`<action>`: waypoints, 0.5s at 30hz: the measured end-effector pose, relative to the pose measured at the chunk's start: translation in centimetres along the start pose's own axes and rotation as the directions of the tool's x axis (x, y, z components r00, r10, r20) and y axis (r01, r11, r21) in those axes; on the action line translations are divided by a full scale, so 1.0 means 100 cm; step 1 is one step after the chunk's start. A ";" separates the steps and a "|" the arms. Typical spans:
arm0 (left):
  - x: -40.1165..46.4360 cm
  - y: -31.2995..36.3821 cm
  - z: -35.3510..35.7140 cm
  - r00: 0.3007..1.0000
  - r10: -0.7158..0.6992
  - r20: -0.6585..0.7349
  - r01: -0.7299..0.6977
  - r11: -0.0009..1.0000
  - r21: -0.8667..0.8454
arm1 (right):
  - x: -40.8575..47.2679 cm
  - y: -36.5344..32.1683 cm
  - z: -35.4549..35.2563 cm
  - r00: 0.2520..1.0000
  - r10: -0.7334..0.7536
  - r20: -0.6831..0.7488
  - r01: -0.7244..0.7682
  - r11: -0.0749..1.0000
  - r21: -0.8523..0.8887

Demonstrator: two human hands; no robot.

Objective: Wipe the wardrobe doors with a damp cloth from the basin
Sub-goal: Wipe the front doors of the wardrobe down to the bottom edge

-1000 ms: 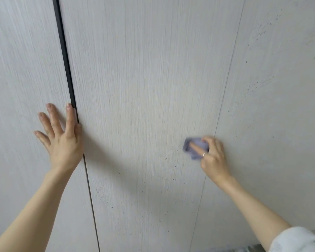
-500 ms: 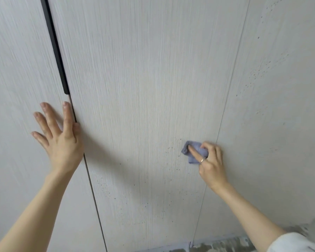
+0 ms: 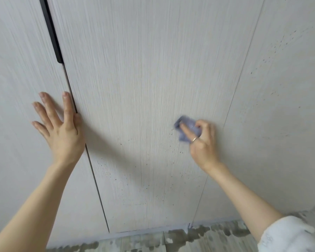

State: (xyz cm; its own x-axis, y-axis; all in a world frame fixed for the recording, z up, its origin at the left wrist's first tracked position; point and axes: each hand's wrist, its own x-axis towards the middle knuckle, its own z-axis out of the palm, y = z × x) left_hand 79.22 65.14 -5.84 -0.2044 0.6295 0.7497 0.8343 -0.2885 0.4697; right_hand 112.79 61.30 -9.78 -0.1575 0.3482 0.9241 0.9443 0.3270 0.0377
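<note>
Against the middle pale wood-grain wardrobe door (image 3: pixel 144 88), low down and close to its right seam, a small crumpled lilac-blue cloth (image 3: pixel 185 130) is pressed by the right hand (image 3: pixel 202 140), whose fingers are curled round it while the forefinger lies along its top. A thin ring (image 3: pixel 194 139) is seen on one finger. From the fingers, the unwiped dark specks (image 3: pixel 171 142) are spread mainly below and to the left of the cloth, down towards the door's bottom edge, so the coming stroke is judged to run downward and leftward along the door's upright long axis. More specks are scattered on the right-hand door panel (image 3: pixel 280 88), just across the seam, which lies nearer this hand than the other. The left hand (image 3: pixel 62 131) is laid flat, fingers straight and spread, on the left-hand door panel (image 3: pixel 16 88) beside the seam, its thumb touching the middle door's edge below the black vertical handle strip (image 3: pixel 52 33). Nothing is seen standing between cloth and specks. A mottled grey floor (image 3: pixel 216 237) shows beneath, and a white sleeve (image 3: pixel 289 235) is pushed up the right forearm. No basin is in view.
</note>
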 end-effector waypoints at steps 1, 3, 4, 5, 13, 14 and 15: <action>0.000 0.000 0.000 1.000 0.001 -0.002 -0.001 1.000 -0.003 | -0.016 -0.008 0.004 0.984 -0.140 0.110 0.143 0.989 -0.027; -0.004 0.000 -0.001 1.000 0.002 0.008 -0.002 1.000 -0.006 | -0.034 -0.014 0.002 0.896 -0.328 0.300 0.353 0.935 -0.031; -0.004 0.000 0.000 1.000 0.004 0.005 -0.004 1.000 -0.007 | -0.030 -0.014 -0.002 0.885 -0.338 0.319 0.369 0.929 -0.040; -0.004 0.000 0.000 1.000 0.005 0.002 -0.005 1.000 -0.005 | -0.020 -0.013 -0.005 0.909 -0.296 0.295 0.328 0.942 -0.066; -0.010 -0.002 0.001 1.000 0.000 0.001 0.000 1.000 0.013 | 0.034 -0.035 0.010 0.966 0.253 -0.052 -0.250 0.966 0.067; -0.010 -0.002 0.001 1.000 0.003 -0.001 -0.003 1.000 0.014 | 0.018 -0.043 0.015 0.989 0.141 0.048 -0.143 0.988 0.050; -0.009 -0.002 0.001 1.000 0.011 0.000 -0.011 1.000 0.013 | 0.002 -0.049 0.018 0.992 -0.046 0.122 0.043 0.999 0.029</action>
State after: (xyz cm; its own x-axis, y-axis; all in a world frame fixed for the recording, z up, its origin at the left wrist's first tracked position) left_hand 79.25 64.70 -6.66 -0.1953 0.6266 0.7545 0.8430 -0.2859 0.4556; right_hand 107.61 61.36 -10.51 -0.2346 0.4372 0.8682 0.9281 0.3665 0.0663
